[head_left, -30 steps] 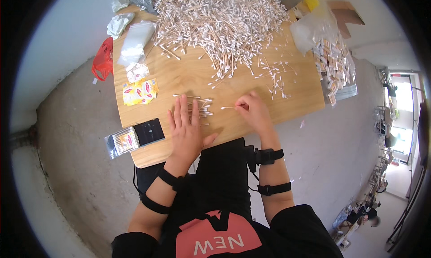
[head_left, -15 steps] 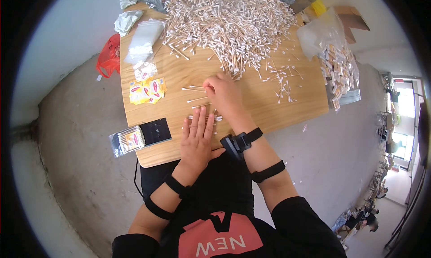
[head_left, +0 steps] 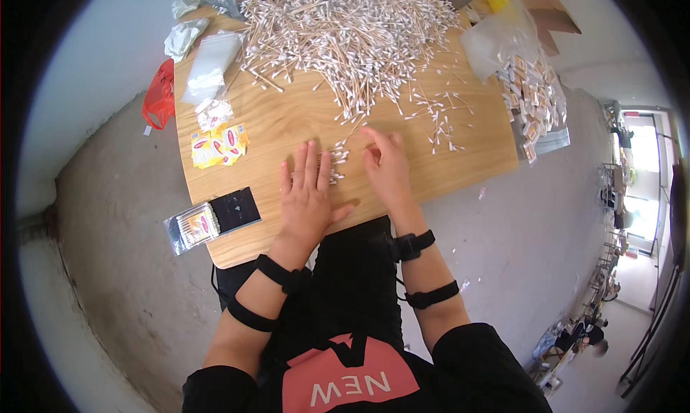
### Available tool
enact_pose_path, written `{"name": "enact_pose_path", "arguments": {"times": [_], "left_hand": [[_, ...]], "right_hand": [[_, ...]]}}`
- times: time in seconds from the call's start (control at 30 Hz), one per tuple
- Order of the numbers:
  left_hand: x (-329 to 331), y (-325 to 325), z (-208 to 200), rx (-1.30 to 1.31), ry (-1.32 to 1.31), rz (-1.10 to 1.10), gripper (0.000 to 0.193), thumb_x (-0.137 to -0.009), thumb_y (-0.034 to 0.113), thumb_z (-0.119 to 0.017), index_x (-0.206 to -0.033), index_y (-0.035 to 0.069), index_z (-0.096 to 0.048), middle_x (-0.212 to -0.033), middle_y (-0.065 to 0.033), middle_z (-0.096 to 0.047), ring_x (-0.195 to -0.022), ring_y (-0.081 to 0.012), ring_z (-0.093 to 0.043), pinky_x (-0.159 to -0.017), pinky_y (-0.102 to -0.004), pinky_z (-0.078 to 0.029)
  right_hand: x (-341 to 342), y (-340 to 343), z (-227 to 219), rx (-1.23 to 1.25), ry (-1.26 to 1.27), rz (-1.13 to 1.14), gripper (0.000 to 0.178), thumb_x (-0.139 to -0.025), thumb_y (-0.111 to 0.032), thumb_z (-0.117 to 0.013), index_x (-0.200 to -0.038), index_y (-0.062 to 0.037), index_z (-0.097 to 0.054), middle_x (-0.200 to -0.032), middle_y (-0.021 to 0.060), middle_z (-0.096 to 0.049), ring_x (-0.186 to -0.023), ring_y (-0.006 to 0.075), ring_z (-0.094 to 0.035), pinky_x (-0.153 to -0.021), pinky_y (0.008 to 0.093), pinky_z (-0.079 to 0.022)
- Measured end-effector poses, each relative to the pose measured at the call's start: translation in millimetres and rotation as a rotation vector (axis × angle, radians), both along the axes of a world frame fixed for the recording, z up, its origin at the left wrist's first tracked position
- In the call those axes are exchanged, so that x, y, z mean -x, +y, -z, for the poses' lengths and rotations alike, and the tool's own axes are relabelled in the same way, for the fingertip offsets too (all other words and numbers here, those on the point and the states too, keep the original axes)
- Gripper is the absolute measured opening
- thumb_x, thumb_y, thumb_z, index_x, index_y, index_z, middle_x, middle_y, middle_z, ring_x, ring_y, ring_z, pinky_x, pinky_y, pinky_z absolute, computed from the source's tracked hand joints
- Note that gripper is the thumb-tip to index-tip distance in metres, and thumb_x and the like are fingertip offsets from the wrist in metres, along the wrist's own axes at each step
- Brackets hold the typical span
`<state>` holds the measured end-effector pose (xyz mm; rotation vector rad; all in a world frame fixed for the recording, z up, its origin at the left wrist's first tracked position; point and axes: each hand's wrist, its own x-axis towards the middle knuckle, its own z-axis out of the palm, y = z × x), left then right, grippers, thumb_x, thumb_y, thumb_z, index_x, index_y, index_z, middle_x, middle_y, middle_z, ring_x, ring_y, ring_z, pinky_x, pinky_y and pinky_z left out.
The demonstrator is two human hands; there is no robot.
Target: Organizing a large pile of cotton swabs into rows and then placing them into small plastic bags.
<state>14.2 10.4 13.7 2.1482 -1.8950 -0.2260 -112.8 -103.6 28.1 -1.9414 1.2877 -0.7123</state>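
My left hand (head_left: 309, 190) lies flat on the wooden table, fingers stretched out. A small group of cotton swabs (head_left: 336, 161) sits against its fingers, partly hidden by them, with white tips showing on the right side. To the right of that group is my right hand (head_left: 390, 170), raised a little, its thumb and index finger apart and nothing visible between them. One swab (head_left: 354, 131) lies slanted just left of the right fingertips. Beyond both hands spreads a large heap of loose cotton swabs (head_left: 352, 46).
Yellow printed cards (head_left: 220, 145) and clear bags (head_left: 214, 62) lie on the left. A swab pack (head_left: 198, 225) rests on a black flat pad (head_left: 238, 208) at the near-left edge. Small packs fill a clear bag (head_left: 532, 100) on the right. Stray swabs (head_left: 447, 129) lie nearby.
My right hand has moved right and nearer, and its fingers have parted. The swabs lying spread left of it are now bunched beside my left fingers. The whole view has shifted slightly.
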Motion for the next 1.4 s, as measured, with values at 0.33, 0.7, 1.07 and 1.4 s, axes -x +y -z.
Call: {"name": "enact_pose_path", "arguments": {"times": [0.33,0.7,1.07,1.4], "left_hand": [[23.3,17.8,-9.0,-0.015,0.076,0.051,0.109,-0.064,0.058,-0.073,-0.145,-0.001,-0.03,-0.153,-0.0207,-0.025,-0.144,-0.0332,-0.021,-0.115,-0.0537,-0.015],[23.5,-1.2,-4.1,0.038,0.078,0.007,0.094,-0.074,0.053,-0.068,-0.143,-0.002,-0.034,-0.152,-0.0197,-0.029,-0.143,-0.0324,-0.024,-0.115,-0.0533,-0.015],[20.8,3.6,-3.1,0.119,0.158,0.093,0.081,-0.079,0.041,-0.068,-0.141,-0.001,-0.037,-0.149,-0.02,-0.032,-0.14,-0.0363,-0.027,-0.115,-0.0513,-0.018],[22.2,1.5,-4.3,0.081,0.125,0.062,0.083,-0.08,0.042,-0.066,-0.144,-0.001,-0.033,-0.152,-0.0191,-0.028,-0.143,-0.0318,-0.024,-0.116,-0.049,-0.016]], "right_hand": [[-4.0,-35.6,2.1,0.168,0.134,-0.113,0.005,-0.081,-0.008,-0.066,-0.086,-0.0102,-0.067,-0.088,0.0065,-0.058,-0.076,0.0257,-0.061,-0.067,0.0365,-0.05],[-9.3,-39.7,14.9,0.143,0.006,-0.067,0.025,-0.077,-0.008,-0.067,-0.101,-0.0151,-0.067,-0.094,0.0109,-0.056,-0.08,0.0305,-0.059,-0.066,0.0379,-0.049],[-11.7,-26.1,11.2,0.05,0.062,-0.204,0.009,-0.079,-0.011,-0.069,-0.087,-0.0078,-0.066,-0.08,0.0099,-0.06,-0.074,0.0282,-0.061,-0.065,0.0376,-0.049],[-14.8,-38.3,6.4,0.116,0.001,0.008,0.035,-0.081,-0.015,-0.066,-0.116,-0.0104,-0.061,-0.094,0.009,-0.059,-0.072,0.0257,-0.06,-0.067,0.0375,-0.05]]}}
